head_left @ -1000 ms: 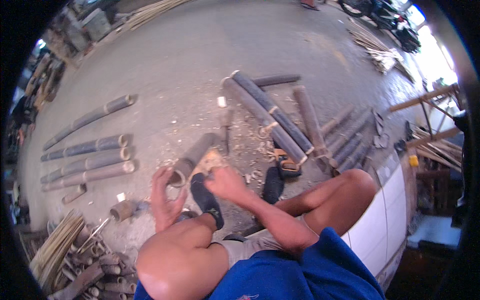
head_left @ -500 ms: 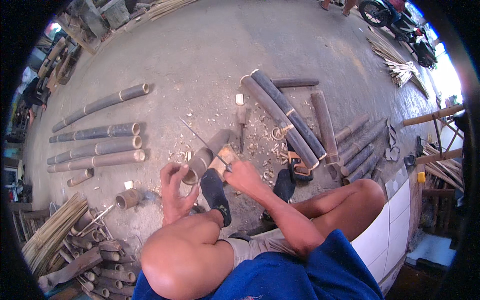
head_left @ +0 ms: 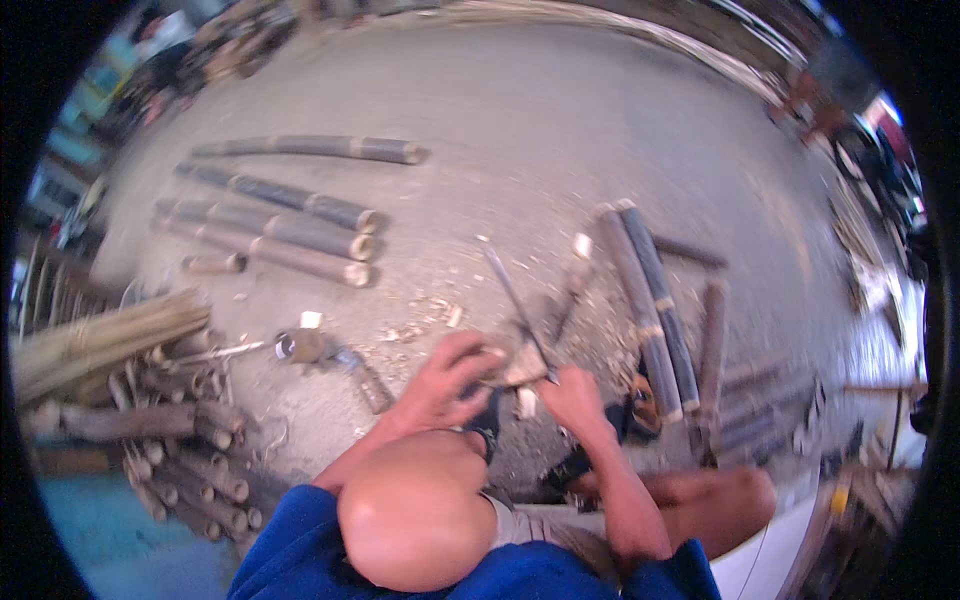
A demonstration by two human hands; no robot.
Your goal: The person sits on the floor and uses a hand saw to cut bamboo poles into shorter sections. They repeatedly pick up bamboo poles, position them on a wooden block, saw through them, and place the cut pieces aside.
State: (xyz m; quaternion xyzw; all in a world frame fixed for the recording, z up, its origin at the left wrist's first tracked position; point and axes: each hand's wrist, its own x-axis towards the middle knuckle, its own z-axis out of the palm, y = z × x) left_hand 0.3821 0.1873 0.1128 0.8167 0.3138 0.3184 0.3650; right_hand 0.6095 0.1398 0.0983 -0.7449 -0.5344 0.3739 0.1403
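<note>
My right hand is closed round the near end of a long thin blade, which slants away to the far left. Beneath the blade, close to that fist, sits a pale wooden block. My left hand is left of the block, its thumb apart from its bent fingers. Those fingertips are at the near end of a short bamboo tube between my feet; blur hides whether they touch it. Pale shavings litter the floor around my hands.
Several long bamboo poles lie at the far left. Two more poles lie on the right, near a saw handle. A bundle of split strips rests on stacked bamboo at left. A motorbike stands far right.
The view has turned, so the floor things sit further right and partly lower. My left hand has come closer to my right hand and the block. The blade is still in my right hand.
</note>
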